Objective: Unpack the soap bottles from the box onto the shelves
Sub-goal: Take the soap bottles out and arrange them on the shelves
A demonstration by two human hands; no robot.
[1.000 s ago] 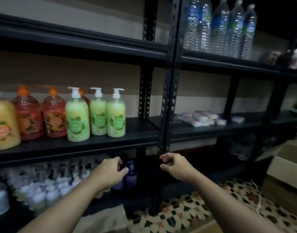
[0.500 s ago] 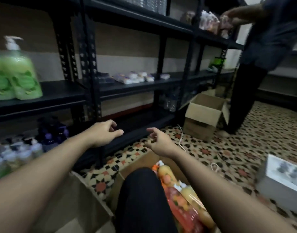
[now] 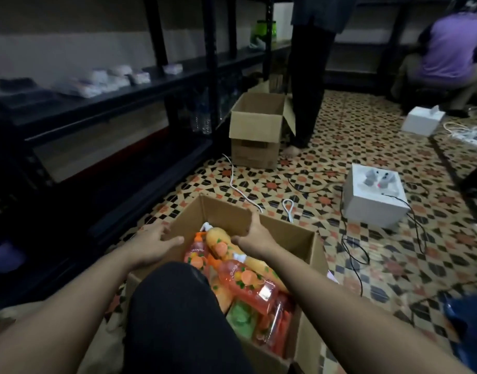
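Cardboard box (image 3: 309, 252) on the tiled floor, flaps open, packed with soap bottles (image 3: 245, 284) lying on their sides: orange and yellow toward the box's far wall, red in the middle, green at its near end. Left hand (image 3: 153, 240) over the box's left rim, right hand (image 3: 255, 233) just above the far bottles; both hands loosely spread, gripping nothing. Probably heavy with liquid, smooth plastic likely slippery, pump heads weak. Best gripped round the body below the neck, never by the pump.

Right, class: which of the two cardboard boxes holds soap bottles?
The near box, lowest in view: orange, yellow and green bottles lie in it. The far box by the shelves shows none.
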